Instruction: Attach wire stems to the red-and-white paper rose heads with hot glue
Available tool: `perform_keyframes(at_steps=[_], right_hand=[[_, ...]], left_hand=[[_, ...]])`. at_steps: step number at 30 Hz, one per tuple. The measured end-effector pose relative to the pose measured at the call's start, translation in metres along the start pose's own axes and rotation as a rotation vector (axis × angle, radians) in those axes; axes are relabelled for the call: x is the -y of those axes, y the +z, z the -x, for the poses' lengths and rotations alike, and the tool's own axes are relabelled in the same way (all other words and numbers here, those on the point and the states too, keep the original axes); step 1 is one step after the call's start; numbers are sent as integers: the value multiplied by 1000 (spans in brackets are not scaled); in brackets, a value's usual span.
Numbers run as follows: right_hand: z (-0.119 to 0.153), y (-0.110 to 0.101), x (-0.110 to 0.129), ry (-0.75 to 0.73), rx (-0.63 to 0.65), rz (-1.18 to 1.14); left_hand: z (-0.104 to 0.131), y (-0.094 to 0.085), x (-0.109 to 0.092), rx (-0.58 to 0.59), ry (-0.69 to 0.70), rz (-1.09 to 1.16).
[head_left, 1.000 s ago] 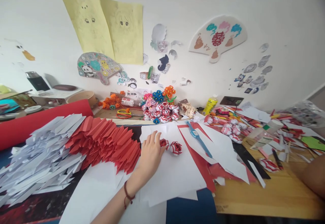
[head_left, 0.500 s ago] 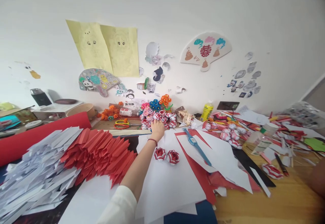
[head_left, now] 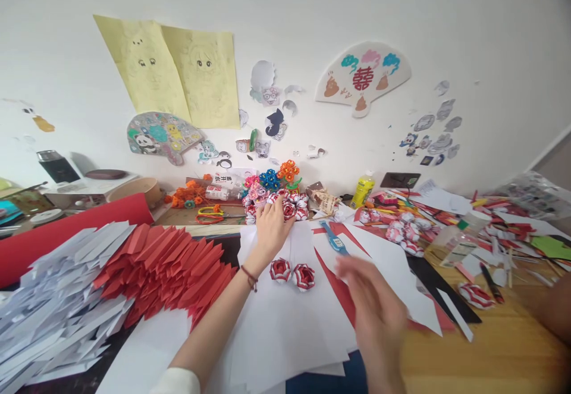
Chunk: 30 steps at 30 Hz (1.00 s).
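Observation:
My left hand (head_left: 270, 230) reaches over the white sheet (head_left: 285, 328) to the front of a pile of red-and-white folded paper flowers (head_left: 289, 210). Its fingers are spread, with the thumb apart, and the fingertips overlap the nearest flowers. Whether they touch one I cannot tell. Just below that hand, two more red-and-white paper flowers (head_left: 304, 277) lie on the sheet. To the right, my right hand (head_left: 379, 316) is in the air above the papers, smeared by motion. Its fingers are too blurred to read.
Stacks of folded white paper pieces (head_left: 66, 305) and red paper pieces (head_left: 165, 269) cover the left. A blue watch (head_left: 334, 238) lies among papers. A clear bottle (head_left: 459, 242) and paper scraps are at right. Scissors (head_left: 209, 215) lie behind. A blurred shape shows at the right edge.
My left hand has drawn slightly back towards me, its fingers now showing spread. My right hand has come into view from below. The camera view has shifted slightly.

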State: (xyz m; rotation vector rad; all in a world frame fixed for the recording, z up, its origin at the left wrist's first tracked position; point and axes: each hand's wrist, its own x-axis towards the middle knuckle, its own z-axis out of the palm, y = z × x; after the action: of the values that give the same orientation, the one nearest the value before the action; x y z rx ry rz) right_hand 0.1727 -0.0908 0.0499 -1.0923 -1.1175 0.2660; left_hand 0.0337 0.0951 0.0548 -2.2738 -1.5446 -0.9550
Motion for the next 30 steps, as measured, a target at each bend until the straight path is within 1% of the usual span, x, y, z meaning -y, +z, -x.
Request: perform_keyframes(at_steps=[1,2,3,4,5,7,10,12,15,20,25,27,30], right_hand=[[-10,10,-10,88,-21,-25],[-22,20,-22,171,6,-49],[-34,32,-35,234,65,-84],[-45,44,-48,259,121,-108],[-55,55,-60,275,162,-129],[-68,74,-80,306,235,-177],[-74,90,-96,362,312,-272],[-73,93,-99,397,342,-343],[-71,88,-96,425,392,-450],[-67,80,-90,424,417,-554],[-64,81,-93,405,444,-563],[-63,82,-94,392,445,-545],[-62,81,-93,353,423,-512]], left_hand=[[5,-8,-2,-41,6,26],[9,-15,-3,-114,21,76],[12,-20,-4,-162,38,101],[14,-23,-3,-202,57,122],[16,-24,-2,-228,75,136],[17,-23,1,-241,99,158],[17,-17,5,-252,103,197],[19,-15,5,-256,118,228],[25,-13,3,-234,161,341],[28,-12,4,-119,179,628],[29,-14,10,9,191,720],[30,-15,11,14,170,742],[32,-15,12,-26,148,763]])
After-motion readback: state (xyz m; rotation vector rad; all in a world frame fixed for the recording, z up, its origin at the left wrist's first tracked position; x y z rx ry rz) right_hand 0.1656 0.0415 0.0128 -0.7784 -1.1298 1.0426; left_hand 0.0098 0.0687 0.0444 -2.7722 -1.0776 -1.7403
